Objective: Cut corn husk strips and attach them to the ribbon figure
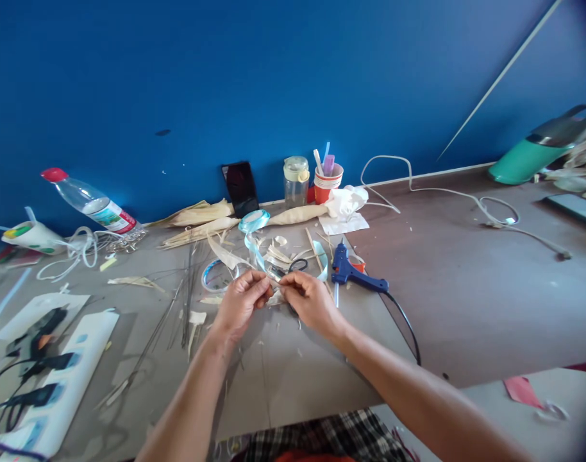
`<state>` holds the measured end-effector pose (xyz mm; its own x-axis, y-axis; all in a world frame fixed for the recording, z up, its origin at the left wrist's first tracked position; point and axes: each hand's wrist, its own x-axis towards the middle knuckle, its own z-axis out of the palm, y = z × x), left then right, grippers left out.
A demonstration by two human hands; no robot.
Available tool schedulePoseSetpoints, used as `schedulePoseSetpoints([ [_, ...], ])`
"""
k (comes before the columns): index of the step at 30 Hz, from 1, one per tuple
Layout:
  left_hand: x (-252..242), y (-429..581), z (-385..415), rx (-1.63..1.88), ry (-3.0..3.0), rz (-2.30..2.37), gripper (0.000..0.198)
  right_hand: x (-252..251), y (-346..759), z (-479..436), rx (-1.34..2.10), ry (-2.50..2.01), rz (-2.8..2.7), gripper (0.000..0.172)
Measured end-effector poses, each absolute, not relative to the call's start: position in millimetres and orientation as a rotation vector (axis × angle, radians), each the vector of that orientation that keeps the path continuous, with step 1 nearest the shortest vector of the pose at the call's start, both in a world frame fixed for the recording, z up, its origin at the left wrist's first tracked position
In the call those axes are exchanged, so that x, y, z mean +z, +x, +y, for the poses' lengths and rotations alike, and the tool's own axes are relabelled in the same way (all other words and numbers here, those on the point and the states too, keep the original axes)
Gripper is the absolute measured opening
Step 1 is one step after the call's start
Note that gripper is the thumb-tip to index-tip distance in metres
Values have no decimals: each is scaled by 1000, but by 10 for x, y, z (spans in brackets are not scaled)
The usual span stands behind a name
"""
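Observation:
My left hand (245, 300) and my right hand (316, 301) meet over the middle of the table, thumbs and fingers pinched. A thin pale piece seems to run between the fingertips; its kind is too small to make out. Just behind the hands are scissors (299, 264) with black handles, partly hidden. A light blue ribbon (253, 247) trails down from its roll (254, 221). Left of that lies a roll of tape (207, 277), among dried husk scraps (276, 255). A blue glue gun (353, 273) rests to the right of my right hand.
Thin dark wires (187, 295) lie left of my hands. Farther left is a white power strip (76, 378) with plugs. A tilted bottle (98, 208), dried husks (201, 215), a phone (240, 188), a jar (296, 183) and paper cups (327, 186) stand along the blue wall.

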<state>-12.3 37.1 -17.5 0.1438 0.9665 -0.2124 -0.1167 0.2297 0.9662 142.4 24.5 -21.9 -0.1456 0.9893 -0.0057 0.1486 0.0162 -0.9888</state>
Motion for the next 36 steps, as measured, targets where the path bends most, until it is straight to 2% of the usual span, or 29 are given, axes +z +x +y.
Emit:
schedulePoseSetpoints([
  [11, -101, -112, 349, 928, 951, 1024, 24, -143, 1669, 404, 944, -1391, -1414, 15],
  [20, -124, -104, 359, 870, 931, 963, 27, -65, 1647, 357, 1123, -1284, -1438, 13],
  [30, -79, -126, 323, 744, 932, 860, 30, 146, 1677, 359, 1102, -1320, -1595, 11],
  [36, -78, -142, 319, 685, 906, 852, 34, 253, 1730, 415, 1364, -1322, -1627, 11],
])
